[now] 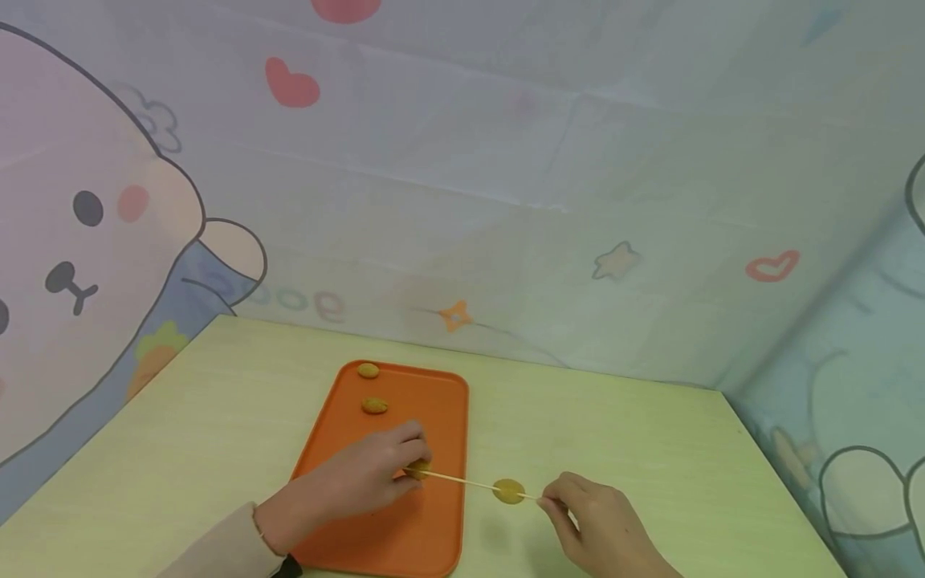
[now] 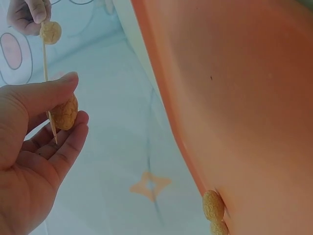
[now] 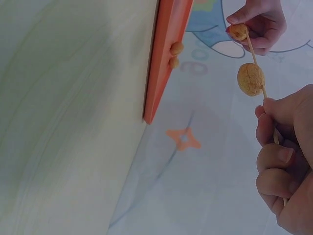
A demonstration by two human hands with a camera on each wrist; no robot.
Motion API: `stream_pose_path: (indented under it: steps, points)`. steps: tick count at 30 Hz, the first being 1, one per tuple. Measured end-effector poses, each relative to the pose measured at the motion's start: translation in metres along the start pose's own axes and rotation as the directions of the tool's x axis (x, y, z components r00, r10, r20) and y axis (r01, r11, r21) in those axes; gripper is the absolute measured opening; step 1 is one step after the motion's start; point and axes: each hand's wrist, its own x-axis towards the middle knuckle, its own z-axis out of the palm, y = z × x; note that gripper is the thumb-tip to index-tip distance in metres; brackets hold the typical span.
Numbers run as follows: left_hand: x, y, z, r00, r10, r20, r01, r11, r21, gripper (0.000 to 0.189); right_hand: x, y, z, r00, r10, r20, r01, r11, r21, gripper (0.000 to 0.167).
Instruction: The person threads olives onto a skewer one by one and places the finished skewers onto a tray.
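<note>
My right hand (image 1: 603,522) grips a thin wooden skewer (image 1: 462,481) near one end, fingers curled round it in the right wrist view. A golden-brown, wrinkled oval food ball (image 3: 251,80) is threaded on the skewer just beyond the right fingertips. Over the orange tray, my left hand (image 1: 372,470) pinches a second food ball (image 2: 65,113) between thumb and fingers. The skewer's pointed tip (image 2: 55,139) overlaps this ball in the left wrist view and shows past it. Both hands hold the skewer's line above the table.
The orange tray (image 1: 451,417) lies on the pale wooden table (image 1: 592,433). Two more food balls rest in its far left part, one (image 1: 368,370) near the corner and another (image 1: 374,405) closer in. A cartoon-printed cloth (image 1: 506,201) hangs behind the table.
</note>
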Motion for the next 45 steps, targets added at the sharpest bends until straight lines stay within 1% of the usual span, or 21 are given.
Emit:
stream_pose_path:
  steps: [5, 12, 18, 25, 29, 35, 45]
  points:
    - [0.003, 0.003, 0.000, 1.000, 0.028, -0.007, -0.028, 1.000, 0.002, 0.025, 0.002, -0.002, 0.001, 1.000, -0.020, -0.011, 0.019, 1.000, -0.008, 0.015]
    - [0.005, 0.005, 0.001, 1.000, 0.019, 0.012, -0.019, 1.000, 0.005, 0.022, 0.004, -0.005, 0.001, 1.000, -0.019, 0.000, 0.019, 1.000, 0.004, 0.013]
    - [0.005, 0.005, 0.003, 0.999, 0.033, 0.003, -0.033, 0.999, -0.001, 0.023, 0.006, -0.006, 0.002, 1.000, -0.026, -0.003, 0.026, 1.000, -0.001, 0.015]
    - [0.008, 0.006, 0.006, 0.999, 0.043, 0.002, -0.043, 0.999, 0.005, 0.024, 0.007, -0.009, 0.002, 0.999, 0.009, 0.044, -0.009, 1.000, 0.012, 0.014]
    - [0.010, 0.008, 0.006, 0.999, 0.053, 0.003, -0.053, 0.998, 0.018, 0.024, 0.008, -0.010, 0.003, 0.999, -0.003, 0.033, 0.003, 1.000, 0.004, 0.015]
    - [0.011, 0.011, 0.007, 0.999, 0.052, 0.011, -0.052, 0.998, 0.028, 0.022, 0.009, -0.012, 0.005, 0.999, 0.011, 0.039, -0.012, 1.000, 0.019, 0.016]
    - [0.012, 0.011, 0.010, 0.999, 0.050, 0.007, -0.050, 0.999, 0.010, 0.023, 0.012, -0.015, 0.009, 1.000, -0.001, 0.024, 0.000, 1.000, 0.028, 0.015]
